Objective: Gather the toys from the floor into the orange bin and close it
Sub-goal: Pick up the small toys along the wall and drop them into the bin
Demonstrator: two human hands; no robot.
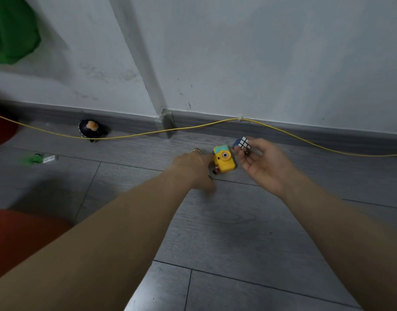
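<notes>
A yellow toy camera (224, 159) with a teal top stands on the grey floor near the wall. My left hand (193, 167) reaches to its left side, fingers against it; whether they grip it is hidden by the back of the hand. My right hand (262, 162) is lifted just right of the camera and pinches a small puzzle cube (242, 142) at its fingertips. A dark round toy with an orange top (92, 129) lies by the skirting at the left. A green toy (35, 158) lies blurred on the floor further left.
A yellow cable (170, 130) runs along the skirting and across the floor. An orange-red surface (17, 234) fills the lower left corner, and another reddish shape (2, 129) sits at the left edge. Green fabric (11, 30) hangs at the top left.
</notes>
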